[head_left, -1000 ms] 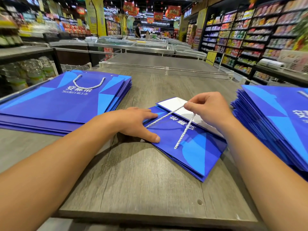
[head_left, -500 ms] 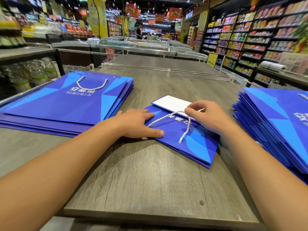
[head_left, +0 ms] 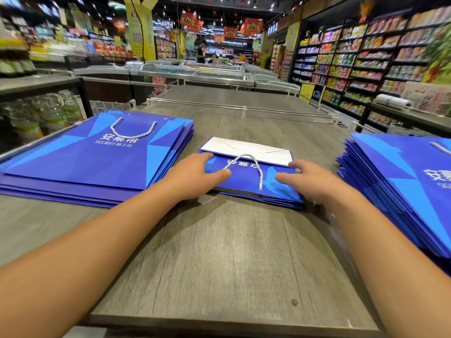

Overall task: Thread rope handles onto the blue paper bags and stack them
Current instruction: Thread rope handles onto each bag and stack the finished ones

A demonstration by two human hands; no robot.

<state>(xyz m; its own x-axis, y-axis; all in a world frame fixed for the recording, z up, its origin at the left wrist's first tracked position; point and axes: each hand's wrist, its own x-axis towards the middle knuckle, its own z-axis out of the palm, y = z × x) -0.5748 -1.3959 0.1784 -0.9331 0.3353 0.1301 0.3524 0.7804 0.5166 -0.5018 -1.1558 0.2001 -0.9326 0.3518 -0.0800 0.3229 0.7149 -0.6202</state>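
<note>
I see a folded blue paper bag (head_left: 246, 178) lying flat at the middle of the desk, white inner flap showing at its far edge, a white twisted rope handle (head_left: 251, 167) looped across its face. To my left sits a flat stack of finished bags (head_left: 97, 162), a handle on top; to my right a taller pile of blue bags (head_left: 402, 181).

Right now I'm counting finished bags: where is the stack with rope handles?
In the head view, the finished stack lies on the table's left side, beside the left hand.
</note>
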